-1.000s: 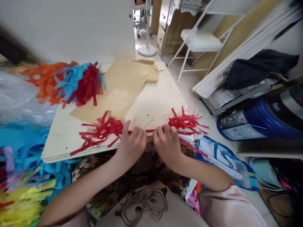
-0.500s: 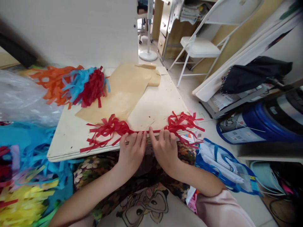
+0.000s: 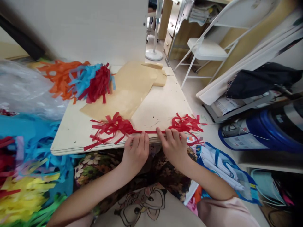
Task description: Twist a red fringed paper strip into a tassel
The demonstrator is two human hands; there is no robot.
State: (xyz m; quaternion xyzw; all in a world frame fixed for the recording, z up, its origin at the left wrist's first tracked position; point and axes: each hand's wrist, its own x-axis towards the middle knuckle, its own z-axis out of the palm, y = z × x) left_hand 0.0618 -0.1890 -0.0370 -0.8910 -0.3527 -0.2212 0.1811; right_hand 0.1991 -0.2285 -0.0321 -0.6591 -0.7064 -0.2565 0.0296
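Note:
A red fringed paper strip (image 3: 142, 127) lies along the near edge of a pale wooden board (image 3: 163, 104), twisted thin in its middle with loose fringe at both ends. My left hand (image 3: 135, 153) rests at the board's edge with its fingers stretched flat, the fingertips on the twisted middle. A short way to the right, my right hand (image 3: 174, 147) lies the same way, fingers extended, tips touching the strip near the right fringe.
A heap of orange, blue and red paper tassels (image 3: 82, 80) and brown paper sheets (image 3: 127, 90) lie further back on the board. Blue and yellow fringed paper (image 3: 26, 170) piles at left. A white folding chair (image 3: 205, 49), a blue drum (image 3: 262, 129) and a printed bag (image 3: 224, 170) stand at right.
Both hands have slid back toward the board's near edge and their fingers have flattened out. The strip's middle is twisted thinner, and the view has shifted slightly.

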